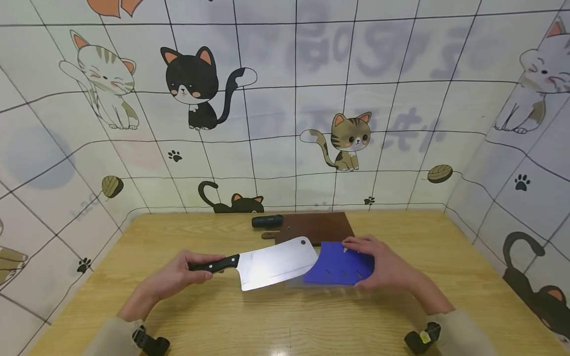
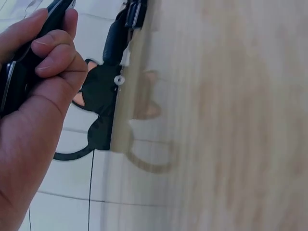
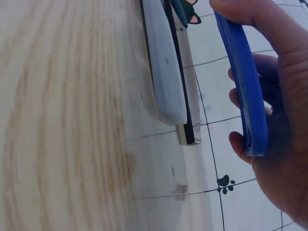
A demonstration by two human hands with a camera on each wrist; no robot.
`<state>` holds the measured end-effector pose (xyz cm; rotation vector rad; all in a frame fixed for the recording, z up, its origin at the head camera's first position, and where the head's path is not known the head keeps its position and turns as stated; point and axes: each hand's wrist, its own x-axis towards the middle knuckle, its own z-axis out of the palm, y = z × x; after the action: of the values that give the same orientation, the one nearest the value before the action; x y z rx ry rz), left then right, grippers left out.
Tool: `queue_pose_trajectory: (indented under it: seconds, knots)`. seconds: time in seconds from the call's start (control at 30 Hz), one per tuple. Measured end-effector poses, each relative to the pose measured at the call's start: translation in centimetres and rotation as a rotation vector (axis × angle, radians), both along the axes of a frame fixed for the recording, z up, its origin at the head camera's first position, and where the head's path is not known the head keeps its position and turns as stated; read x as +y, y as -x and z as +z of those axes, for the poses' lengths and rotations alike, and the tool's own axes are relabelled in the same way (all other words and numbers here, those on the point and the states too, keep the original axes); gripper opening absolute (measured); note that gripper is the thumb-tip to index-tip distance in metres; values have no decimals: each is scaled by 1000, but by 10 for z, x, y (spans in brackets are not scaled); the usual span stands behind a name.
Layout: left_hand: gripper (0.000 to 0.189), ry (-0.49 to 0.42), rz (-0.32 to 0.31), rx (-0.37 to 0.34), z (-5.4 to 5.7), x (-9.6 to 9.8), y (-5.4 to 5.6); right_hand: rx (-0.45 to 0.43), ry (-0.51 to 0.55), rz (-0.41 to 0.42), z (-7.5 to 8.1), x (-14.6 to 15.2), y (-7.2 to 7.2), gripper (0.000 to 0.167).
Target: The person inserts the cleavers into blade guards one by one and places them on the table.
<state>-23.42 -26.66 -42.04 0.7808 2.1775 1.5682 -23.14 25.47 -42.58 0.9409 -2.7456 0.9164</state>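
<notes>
My left hand [image 1: 184,272] grips the black handle of a cleaver [image 1: 276,264], its broad steel blade pointing right above the table. In the left wrist view, the fingers curl round that handle [image 2: 17,79]. A flat blue plastic piece [image 1: 340,267] with several small slots is held by its right side in my right hand [image 1: 383,264]. The right wrist view shows this blue piece [image 3: 245,91] edge-on between thumb and fingers. The blade's far end overlaps the blue piece's left edge; whether they touch I cannot tell.
Behind the hands, a dark brown cutting board [image 1: 316,226] lies near the back wall. A black cylindrical item [image 1: 267,221] is at its left end. A whitish flat thing [image 3: 166,62] lies on the wooden table [image 1: 249,321]. Cat-patterned walls [image 1: 276,109] enclose the back and sides.
</notes>
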Motion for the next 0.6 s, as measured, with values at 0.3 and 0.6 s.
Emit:
queue_pose_trajectory:
  seconds: [0.3,0.6]
  knots:
    - [44,15,-77,8,6,-1,4,15,-14,42,-2,6,3,90]
    - [45,4,-134,-27,12,0,10,17,-17,53,5,5,2,92]
